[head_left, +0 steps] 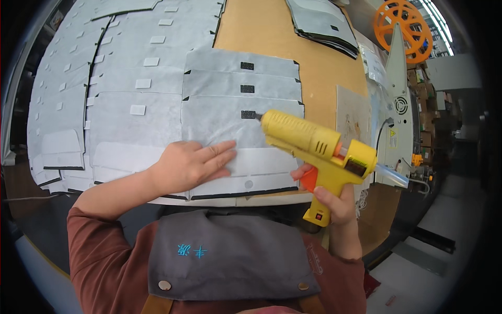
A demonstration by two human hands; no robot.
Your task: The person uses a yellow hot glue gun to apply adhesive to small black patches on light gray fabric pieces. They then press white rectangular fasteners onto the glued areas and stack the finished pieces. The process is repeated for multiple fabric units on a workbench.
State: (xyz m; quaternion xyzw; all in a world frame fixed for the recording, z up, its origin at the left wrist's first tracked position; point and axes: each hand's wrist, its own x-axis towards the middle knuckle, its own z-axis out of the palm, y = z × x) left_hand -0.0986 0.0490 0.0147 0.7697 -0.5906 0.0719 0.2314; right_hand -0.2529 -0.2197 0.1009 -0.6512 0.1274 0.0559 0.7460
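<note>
Pressing flat, fingers spread, the left hand (191, 165) steadies the near grey sheet (238, 125) on the worktop (319, 68) | right hand (329, 201) grips yellow glue gun (319, 149), fingers wrapped round handle | nozzle meets the sheet's black patch (248, 114).

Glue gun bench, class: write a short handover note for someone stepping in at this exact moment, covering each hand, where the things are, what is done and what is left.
Left hand: flat, palm down, pressing the nearest grey sheet.
Right hand: gripping the yellow glue gun by its handle, finger on the orange trigger; nozzle at the small black patch on that sheet.
Things: two more grey sheets with black patches overlap behind it; rows of sheets with white patches lie to the left; another stack sits at the far edge.
Done or left: no glue visible, so cannot tell.
</note>
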